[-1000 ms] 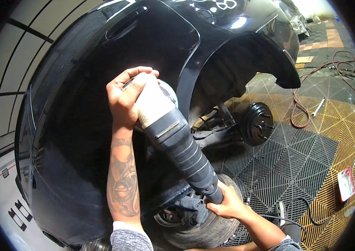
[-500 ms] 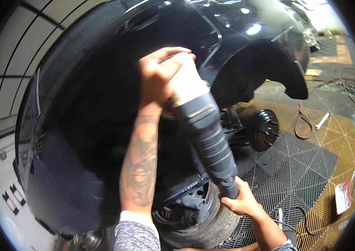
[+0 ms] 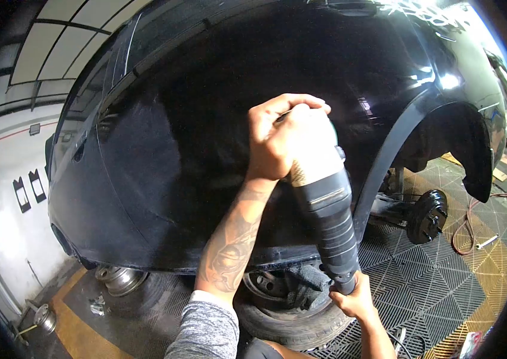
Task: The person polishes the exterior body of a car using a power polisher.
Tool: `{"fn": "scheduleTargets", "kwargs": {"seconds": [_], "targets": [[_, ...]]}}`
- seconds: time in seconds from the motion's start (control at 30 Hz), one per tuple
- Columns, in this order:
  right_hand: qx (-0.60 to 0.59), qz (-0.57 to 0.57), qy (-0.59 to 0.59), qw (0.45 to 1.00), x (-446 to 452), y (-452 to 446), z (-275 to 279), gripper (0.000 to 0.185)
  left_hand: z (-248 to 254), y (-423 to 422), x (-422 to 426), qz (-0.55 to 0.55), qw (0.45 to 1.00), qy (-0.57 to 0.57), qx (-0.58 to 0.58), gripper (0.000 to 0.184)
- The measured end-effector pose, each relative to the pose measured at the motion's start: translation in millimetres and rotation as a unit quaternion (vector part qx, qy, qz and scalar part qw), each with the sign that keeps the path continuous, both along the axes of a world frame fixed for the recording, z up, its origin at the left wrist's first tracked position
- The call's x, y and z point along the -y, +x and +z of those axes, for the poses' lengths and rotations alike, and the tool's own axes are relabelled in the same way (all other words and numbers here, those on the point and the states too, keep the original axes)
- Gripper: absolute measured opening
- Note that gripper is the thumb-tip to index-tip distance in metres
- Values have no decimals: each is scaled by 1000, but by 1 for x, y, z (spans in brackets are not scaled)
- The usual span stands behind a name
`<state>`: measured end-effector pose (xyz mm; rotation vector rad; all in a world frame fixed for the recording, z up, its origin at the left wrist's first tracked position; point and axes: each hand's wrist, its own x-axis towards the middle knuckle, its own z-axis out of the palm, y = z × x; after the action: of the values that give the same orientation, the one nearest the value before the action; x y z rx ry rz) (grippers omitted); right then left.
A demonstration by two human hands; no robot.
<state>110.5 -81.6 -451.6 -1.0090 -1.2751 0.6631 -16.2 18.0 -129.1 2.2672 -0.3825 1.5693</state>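
A car polisher [image 3: 337,230] with a black ribbed body and a bright, overexposed head slants across the middle of the view. My left hand [image 3: 278,134] is closed over its head at the upper end. The fingers of my right hand [image 3: 355,297] wrap around the rear end of its body, lower down. The polisher's head is held up against the side of a black car [image 3: 217,131]. Its pad is hidden behind the head and my left hand, so I cannot tell whether it touches the panel.
Under the sill lies a wheel with tyre [image 3: 292,326], a dark cloth [image 3: 313,287] on it. Right of it are the open wheel arch and a bare hub [image 3: 427,216]. A red hose [image 3: 461,239] and wrench [image 3: 487,242] lie on the tiled floor. Another rim [image 3: 119,280] stands left.
My view has swung left, showing more of the car's side. Both hands and the polisher appear further right in the picture, the polisher now more upright. Both hands keep their hold.
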Motion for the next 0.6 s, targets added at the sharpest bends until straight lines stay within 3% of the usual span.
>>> {"fn": "scheduleTargets", "kwargs": {"seconds": [0.33,0.47,0.6], "targets": [[123,25,40,991,-39,-65,26,51,-7,-134,-24,44,996,-27,68,31],[177,46,70,981,-51,-88,25,46,-26,-193,-31,103,992,-10,72,41],[192,52,35,979,-52,-100,9,41,-53,-219,-41,54,995,-25,86,36]]}}
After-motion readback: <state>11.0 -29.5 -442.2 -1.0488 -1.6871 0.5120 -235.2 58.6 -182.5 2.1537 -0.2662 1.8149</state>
